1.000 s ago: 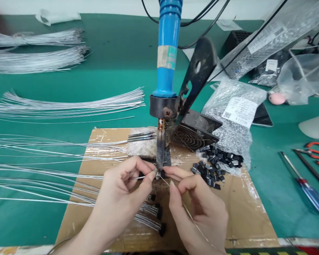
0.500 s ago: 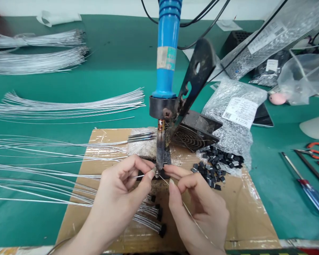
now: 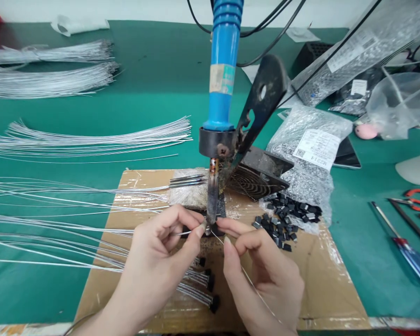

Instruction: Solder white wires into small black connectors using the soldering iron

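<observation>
A blue-handled soldering iron (image 3: 224, 70) stands tip-down in a black stand (image 3: 259, 102) over a cardboard sheet (image 3: 322, 284). My left hand (image 3: 161, 261) pinches a thin grey wire (image 3: 150, 232) and holds its end at the iron's tip (image 3: 212, 205). My right hand (image 3: 266, 275) pinches a thin strand of solder wire (image 3: 252, 284), its end also at the tip. A small dark part sits between the fingertips, too small to name. Several wires ending in black parts (image 3: 205, 284) lie on the cardboard under my hands.
Fans of thin grey wires (image 3: 91, 137) lie across the green mat (image 3: 154, 84) on the left. A pile of small black components (image 3: 283, 219) spills from a plastic bag (image 3: 311, 149). A blue screwdriver (image 3: 406, 252) and red-handled pliers (image 3: 416, 198) lie at the right.
Both hands stay at the iron's tip and have barely moved; the view has shifted slightly.
</observation>
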Tool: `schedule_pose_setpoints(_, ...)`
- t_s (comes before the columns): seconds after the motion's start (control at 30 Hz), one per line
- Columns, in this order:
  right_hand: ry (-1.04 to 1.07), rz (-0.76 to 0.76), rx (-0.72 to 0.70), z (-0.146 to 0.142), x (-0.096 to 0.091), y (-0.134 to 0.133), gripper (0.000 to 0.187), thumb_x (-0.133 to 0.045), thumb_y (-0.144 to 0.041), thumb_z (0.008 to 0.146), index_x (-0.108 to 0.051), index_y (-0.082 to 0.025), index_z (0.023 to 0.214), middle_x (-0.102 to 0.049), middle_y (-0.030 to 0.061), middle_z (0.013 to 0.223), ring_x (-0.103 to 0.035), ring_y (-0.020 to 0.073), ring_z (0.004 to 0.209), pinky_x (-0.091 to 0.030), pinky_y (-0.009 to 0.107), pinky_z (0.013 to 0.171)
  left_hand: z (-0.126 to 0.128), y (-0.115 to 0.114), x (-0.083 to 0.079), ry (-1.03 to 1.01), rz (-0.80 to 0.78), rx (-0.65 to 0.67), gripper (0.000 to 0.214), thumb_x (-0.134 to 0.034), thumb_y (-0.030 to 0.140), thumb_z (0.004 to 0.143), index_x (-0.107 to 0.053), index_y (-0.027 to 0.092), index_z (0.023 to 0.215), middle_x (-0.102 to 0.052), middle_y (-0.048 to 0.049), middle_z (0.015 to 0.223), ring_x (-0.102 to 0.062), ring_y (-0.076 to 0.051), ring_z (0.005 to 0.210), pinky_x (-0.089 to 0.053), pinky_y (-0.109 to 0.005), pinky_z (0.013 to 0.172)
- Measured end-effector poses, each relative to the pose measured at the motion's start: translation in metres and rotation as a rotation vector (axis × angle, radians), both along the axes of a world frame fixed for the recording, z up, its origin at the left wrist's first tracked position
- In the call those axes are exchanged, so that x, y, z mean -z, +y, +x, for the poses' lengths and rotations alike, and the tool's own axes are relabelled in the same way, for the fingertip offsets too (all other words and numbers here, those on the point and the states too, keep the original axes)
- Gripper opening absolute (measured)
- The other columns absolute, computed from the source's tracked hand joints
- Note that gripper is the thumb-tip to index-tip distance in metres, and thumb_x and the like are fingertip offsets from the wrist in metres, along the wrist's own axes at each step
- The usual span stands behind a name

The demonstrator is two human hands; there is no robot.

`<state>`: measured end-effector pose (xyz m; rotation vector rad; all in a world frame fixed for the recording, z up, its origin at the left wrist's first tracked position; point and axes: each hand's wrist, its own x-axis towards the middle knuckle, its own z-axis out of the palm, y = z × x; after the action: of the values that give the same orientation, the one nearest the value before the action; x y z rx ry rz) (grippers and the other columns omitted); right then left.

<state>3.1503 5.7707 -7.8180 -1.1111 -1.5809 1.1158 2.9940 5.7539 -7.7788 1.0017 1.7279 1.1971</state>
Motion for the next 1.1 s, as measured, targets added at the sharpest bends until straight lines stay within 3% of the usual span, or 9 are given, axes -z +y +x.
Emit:
schedule_pose_setpoints(0.23,0.002,0.016,-0.003,0.0000,-0.0005,0.0005,0.017,-0.066,-0.012,0.092,-0.058,-0.023,0.082,-0.079,0.0061,0.119,-0.079,0.0176,0.104,-0.060,0.025,0.088,0.0008,-0.0019,0.0014,-0.009,0.023,-0.015,0.013,-0.071,0.013,0.083,-0.069,0.020,0.072,-0.076,0.0001,0.079,-0.075,-0.011,0.074,-0.056,-0.013,0.067)
schedule_pose_setpoints(0.8,-0.008,0.110,0.016,-0.0026,0.0021,-0.0015,0.019,-0.066,-0.008,0.092,-0.058,-0.023,0.085,-0.080,0.0015,0.115,-0.079,0.0121,0.101,-0.057,0.020,0.090,0.0023,-0.0039,0.0031,-0.006,0.036,-0.008,0.014,-0.070,0.010,0.083,-0.069,0.021,0.073,-0.076,0.0016,0.080,-0.074,-0.008,0.074,-0.055,-0.010,0.068)
schedule_pose_setpoints(1.1,-0.047,0.140,0.022,-0.0012,0.0033,-0.0005,0.017,-0.067,-0.010,0.091,-0.059,-0.023,0.084,-0.080,0.0050,0.113,-0.080,0.0154,0.096,-0.060,0.024,0.088,0.0009,-0.0030,0.0007,0.015,0.035,-0.013,0.014,-0.070,0.012,0.082,-0.068,0.021,0.072,-0.076,0.0014,0.079,-0.074,-0.009,0.073,-0.055,-0.010,0.067)
